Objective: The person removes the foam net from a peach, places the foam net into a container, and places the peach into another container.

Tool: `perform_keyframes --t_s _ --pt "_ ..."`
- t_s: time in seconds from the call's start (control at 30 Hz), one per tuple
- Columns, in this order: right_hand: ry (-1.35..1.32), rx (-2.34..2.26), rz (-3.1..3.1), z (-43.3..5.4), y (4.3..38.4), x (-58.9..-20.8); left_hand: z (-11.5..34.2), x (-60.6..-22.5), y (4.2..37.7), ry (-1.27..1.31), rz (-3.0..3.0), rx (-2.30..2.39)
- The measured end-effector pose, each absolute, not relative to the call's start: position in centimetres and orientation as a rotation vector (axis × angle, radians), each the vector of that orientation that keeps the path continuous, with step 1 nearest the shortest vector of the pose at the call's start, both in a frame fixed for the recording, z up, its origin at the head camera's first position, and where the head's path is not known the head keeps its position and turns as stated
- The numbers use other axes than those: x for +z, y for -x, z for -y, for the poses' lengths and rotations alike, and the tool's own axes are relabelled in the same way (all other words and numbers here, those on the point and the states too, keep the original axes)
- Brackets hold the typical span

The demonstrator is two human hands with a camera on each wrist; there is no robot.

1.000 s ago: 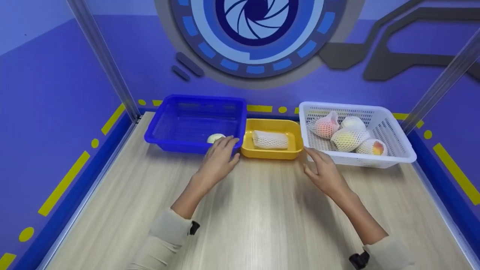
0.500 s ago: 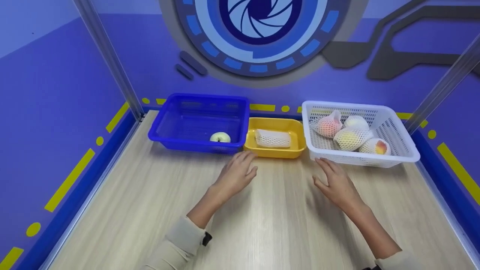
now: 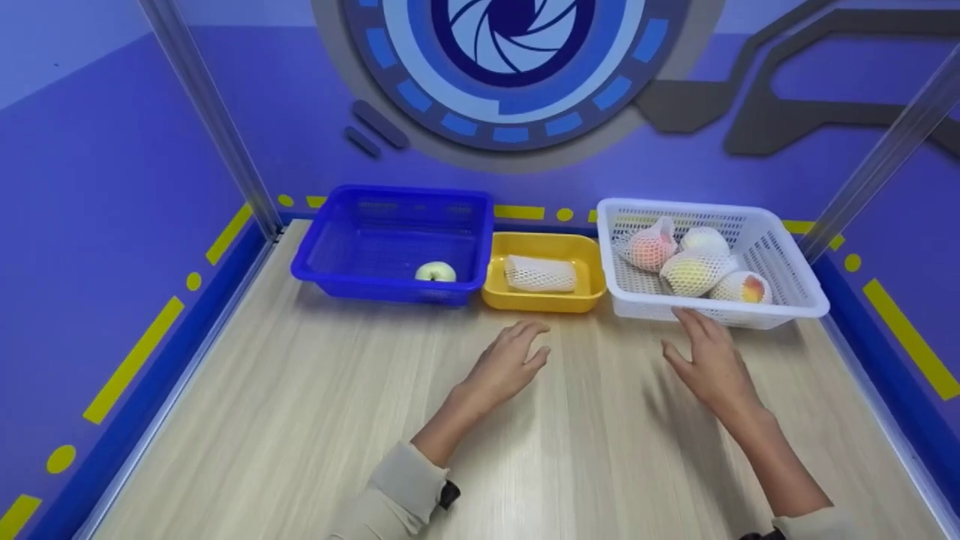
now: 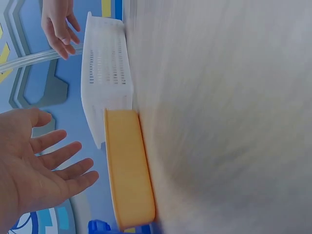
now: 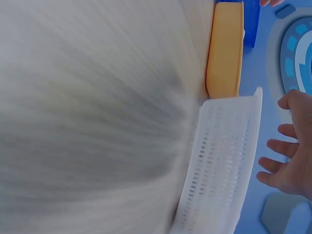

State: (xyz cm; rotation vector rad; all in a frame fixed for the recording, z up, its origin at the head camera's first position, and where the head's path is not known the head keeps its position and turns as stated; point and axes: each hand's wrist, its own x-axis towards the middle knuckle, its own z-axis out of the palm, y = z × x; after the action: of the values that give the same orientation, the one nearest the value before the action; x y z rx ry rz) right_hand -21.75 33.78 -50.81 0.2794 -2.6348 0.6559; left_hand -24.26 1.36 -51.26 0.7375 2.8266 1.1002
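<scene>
My left hand [image 3: 508, 361] is empty, with fingers spread and slightly bent, in front of the yellow tray [image 3: 544, 301]. A white foam net sleeve [image 3: 540, 274] lies in that tray. Near the front rim of the white basket [image 3: 806, 304], my right hand [image 3: 712, 367] holds nothing; its fingers are spread. Several fruits in foam nets sit in this basket, among them a reddish one [image 3: 651, 247] and a yellowish one [image 3: 691, 273]. A bare pale green fruit [image 3: 436, 272], apple-like, rests in the blue basket [image 3: 390, 291]. Both wrist views show the fingers apart from the containers.
The three containers stand in a row along the back of the wooden table [image 3: 315, 420], against a printed blue wall [image 3: 540, 176]. Metal posts [image 3: 214, 120] rise at the back corners, and blue side panels flank the table.
My left hand has drawn back from the blue basket and moved right, uncovering the pale green fruit. My right hand has shifted right along the front of the white basket.
</scene>
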Motion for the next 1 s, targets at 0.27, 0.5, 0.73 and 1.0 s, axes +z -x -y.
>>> perform_keyframes --t_s 0.27,0.5,0.73,1.0 --pt "-0.136 0.656 2.661 -36.5 21.9 -49.9 -4.5 -52.1 25.2 -0.683 -2.740 1.206" --pt "-0.078 0.673 2.649 -38.2 22.0 -49.2 -7.5 -52.9 26.6 -0.567 -2.636 1.329" --pt "-0.043 0.643 2.597 -39.5 23.0 -48.8 -10.1 -52.9 28.3 -0.465 -2.618 1.537" --pt "0.071 0.673 2.698 -40.7 24.5 -47.8 -12.6 -52.6 30.3 -0.347 -2.612 1.690"
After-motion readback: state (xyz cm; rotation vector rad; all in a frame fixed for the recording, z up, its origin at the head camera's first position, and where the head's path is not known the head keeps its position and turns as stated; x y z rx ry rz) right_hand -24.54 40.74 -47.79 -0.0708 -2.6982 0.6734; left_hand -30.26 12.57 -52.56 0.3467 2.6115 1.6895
